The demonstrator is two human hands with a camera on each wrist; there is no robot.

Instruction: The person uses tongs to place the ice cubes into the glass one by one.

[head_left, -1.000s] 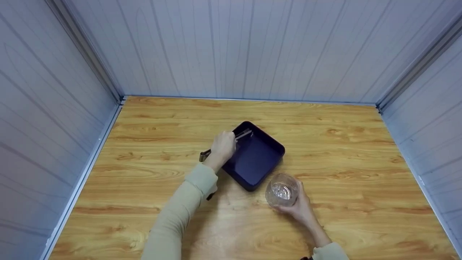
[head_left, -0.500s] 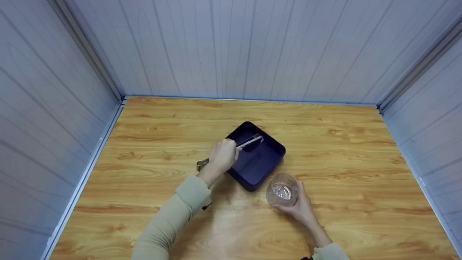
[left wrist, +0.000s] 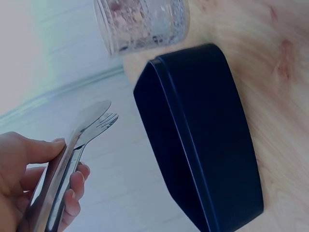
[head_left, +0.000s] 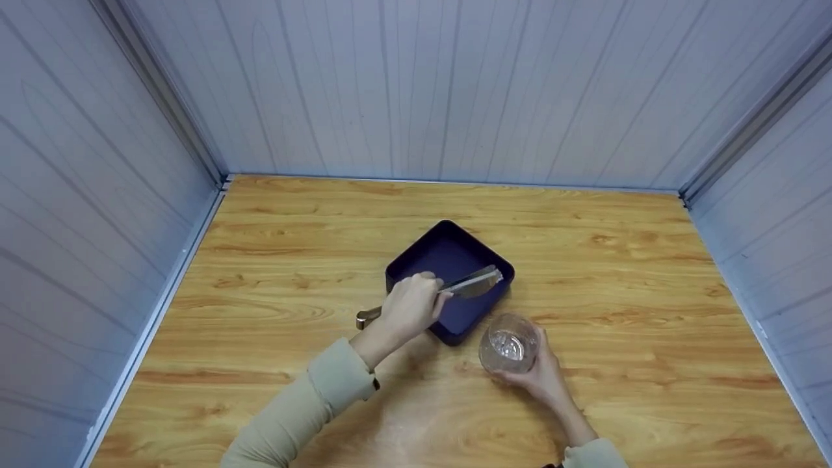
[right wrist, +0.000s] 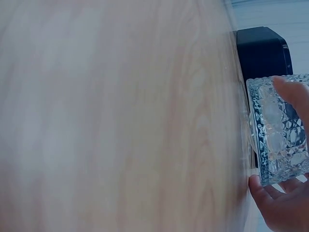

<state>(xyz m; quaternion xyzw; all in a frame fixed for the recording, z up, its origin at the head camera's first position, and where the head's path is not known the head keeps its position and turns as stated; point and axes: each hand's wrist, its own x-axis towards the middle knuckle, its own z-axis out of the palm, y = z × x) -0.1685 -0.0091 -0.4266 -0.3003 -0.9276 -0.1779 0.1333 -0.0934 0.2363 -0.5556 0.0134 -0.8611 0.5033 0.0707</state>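
My left hand [head_left: 409, 304] grips metal serving tongs [head_left: 471, 285] over the near part of a dark navy square box [head_left: 442, 250]. In the left wrist view, one tong arm ends in fork tines and the other in a rounded flat blade; nothing shows between the tips, which are slightly apart. The bent end of the tongs sticks out behind the hand in the head view. My right hand [head_left: 543, 374] is wrapped around a clear, patterned glass [head_left: 509, 344] on the table, close to the box's near right side. Its thumb and fingers lie along the glass wall [right wrist: 277, 125].
The box rests cornerwise on a wood-grain table [head_left: 617, 292]. Pale panelled walls [head_left: 416, 91] enclose the table at the back, left and right.
My left hand has drawn the tongs back towards me, their tips shifting right and nearer from the box's far corner to its right side. My right hand and the glass have stayed put.
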